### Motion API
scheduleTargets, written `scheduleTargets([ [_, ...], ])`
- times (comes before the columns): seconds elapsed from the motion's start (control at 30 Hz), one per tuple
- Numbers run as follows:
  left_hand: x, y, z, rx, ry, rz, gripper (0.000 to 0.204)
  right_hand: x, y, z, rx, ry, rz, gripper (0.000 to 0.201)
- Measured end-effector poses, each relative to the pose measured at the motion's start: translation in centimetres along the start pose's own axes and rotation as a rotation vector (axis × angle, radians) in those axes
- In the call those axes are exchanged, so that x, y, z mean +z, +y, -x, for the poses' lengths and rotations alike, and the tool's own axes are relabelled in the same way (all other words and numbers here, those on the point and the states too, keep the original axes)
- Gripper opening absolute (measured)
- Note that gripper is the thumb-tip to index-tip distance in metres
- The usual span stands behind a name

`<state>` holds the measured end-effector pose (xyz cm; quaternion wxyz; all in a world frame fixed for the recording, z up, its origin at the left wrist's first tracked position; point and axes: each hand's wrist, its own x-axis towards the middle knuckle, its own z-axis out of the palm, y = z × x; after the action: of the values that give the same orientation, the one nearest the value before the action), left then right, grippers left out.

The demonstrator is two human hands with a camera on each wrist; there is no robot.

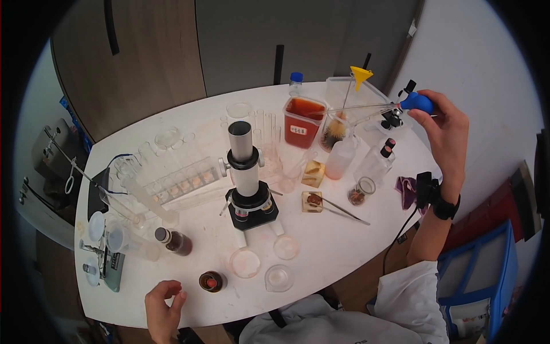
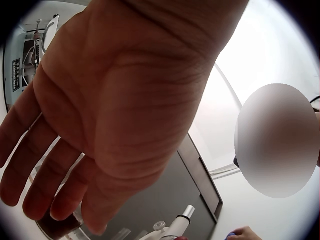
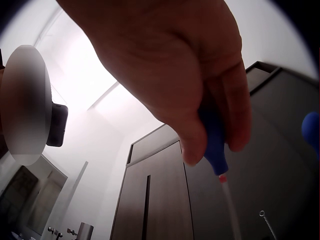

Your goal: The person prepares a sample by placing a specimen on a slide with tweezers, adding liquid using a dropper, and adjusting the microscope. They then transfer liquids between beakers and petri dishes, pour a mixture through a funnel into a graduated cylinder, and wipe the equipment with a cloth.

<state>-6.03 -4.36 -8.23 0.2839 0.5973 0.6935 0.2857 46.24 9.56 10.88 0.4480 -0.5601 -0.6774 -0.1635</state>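
My right hand (image 1: 446, 129) pinches a blue rubber bulb (image 1: 417, 102) on a long glass dropper, which points left over a red-filled container (image 1: 302, 122) at the back. In the right wrist view, thumb and fingers of the right hand (image 3: 185, 85) grip the bulb (image 3: 215, 142), with the glass tube below it. My left hand (image 1: 164, 310) is at the front edge, fingers loosely bent and holding nothing, left of a brown bottle with a red top (image 1: 212, 281). The left wrist view shows the left hand (image 2: 115, 105) with its fingers loosely extended.
A microscope (image 1: 247, 178) stands mid-table. A test tube rack (image 1: 186, 183), dark bottle (image 1: 173, 241) and balance (image 1: 113, 269) are on the left. Petri dishes (image 1: 244, 262) lie in front. Right of centre are a wash bottle (image 1: 340, 159), tweezers (image 1: 346, 212), a glass jar (image 1: 361, 191) and a yellow funnel (image 1: 361, 76).
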Motion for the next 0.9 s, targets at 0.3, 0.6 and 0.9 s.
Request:
scheduleTargets([
  [0.3,-0.1,-0.3,0.1,0.008,0.010,-0.007,0.023,0.1,0.4,0.3,0.007,0.007,0.094,0.029],
  [0.6,-0.2,0.0,0.2,-0.005,0.011,-0.007,0.024,-0.4,0.2,0.7,0.015,-0.027,0.084,0.027],
  [0.9,-0.1,-0.2,0.2,0.017,0.008,0.003,0.025,-0.7,-0.4,1.3,0.101,-0.070,-0.065,0.034],
])
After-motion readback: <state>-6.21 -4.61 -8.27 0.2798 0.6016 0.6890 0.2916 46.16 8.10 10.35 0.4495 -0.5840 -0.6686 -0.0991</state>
